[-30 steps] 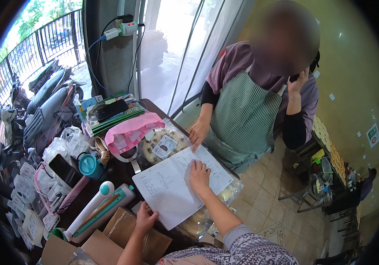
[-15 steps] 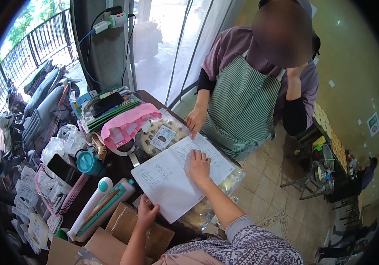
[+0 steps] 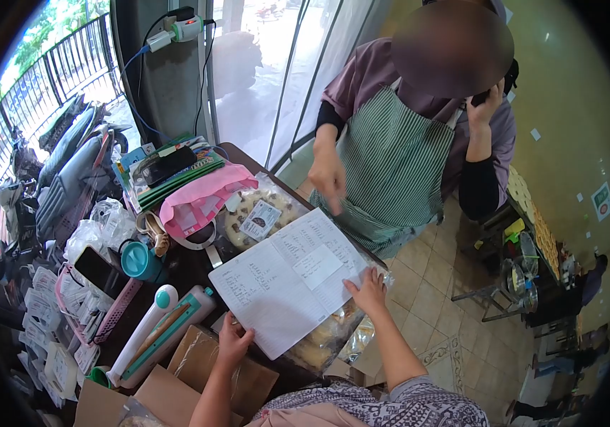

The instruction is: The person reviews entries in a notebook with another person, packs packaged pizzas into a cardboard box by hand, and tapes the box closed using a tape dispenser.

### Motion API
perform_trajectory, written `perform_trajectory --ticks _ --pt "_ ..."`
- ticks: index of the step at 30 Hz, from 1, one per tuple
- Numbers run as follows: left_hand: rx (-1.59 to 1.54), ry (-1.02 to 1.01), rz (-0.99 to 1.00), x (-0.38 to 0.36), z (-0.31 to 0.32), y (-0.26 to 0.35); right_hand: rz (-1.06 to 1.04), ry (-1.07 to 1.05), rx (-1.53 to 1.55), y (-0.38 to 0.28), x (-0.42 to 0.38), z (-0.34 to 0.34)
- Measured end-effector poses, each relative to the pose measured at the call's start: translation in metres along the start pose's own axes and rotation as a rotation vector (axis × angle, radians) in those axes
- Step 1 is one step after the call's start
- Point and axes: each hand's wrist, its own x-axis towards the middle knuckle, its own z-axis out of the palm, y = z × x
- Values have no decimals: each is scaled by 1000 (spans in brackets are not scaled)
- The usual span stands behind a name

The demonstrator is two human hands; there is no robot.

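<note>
An open notebook [image 3: 258, 285] with handwriting on its pages lies across clear plastic packs of food on the table. On its right page rests a small loose paper slip [image 3: 317, 267]. My left hand [image 3: 235, 341] grips the notebook's lower left edge, thumb on the page side. With fingers spread, my right hand [image 3: 370, 292] touches the notebook's lower right edge. Beneath that edge a clear bag of pale food [image 3: 326, 338] shows. Beyond the notebook is a packed round bread [image 3: 237, 228] with a label [image 3: 261, 219] on it.
A co-worker in a striped apron [image 3: 394, 164] stands across the table, one hand [image 3: 328, 181] above the notebook, the other holding a phone. To the left are a pink bag [image 3: 205, 199], a teal mug [image 3: 140, 260], a phone [image 3: 101, 270], a bag sealer [image 3: 166, 338] and cardboard boxes [image 3: 205, 363].
My right hand has slid from the page's middle to the notebook's right edge, uncovering the slip. The co-worker's pointing hand has lifted off the page. My left hand stays put.
</note>
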Motion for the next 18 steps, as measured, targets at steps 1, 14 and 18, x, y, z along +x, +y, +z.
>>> perform_trajectory --ticks 1,14,18 --pt "-12 -8 -6 0 0 3 -5 3 0 1 1 2" --pt "-36 -25 -23 -2 0 8 -185 51 2 -3 10 8" --pt "-74 -59 -8 0 -2 5 -360 152 144 -2 8 17"
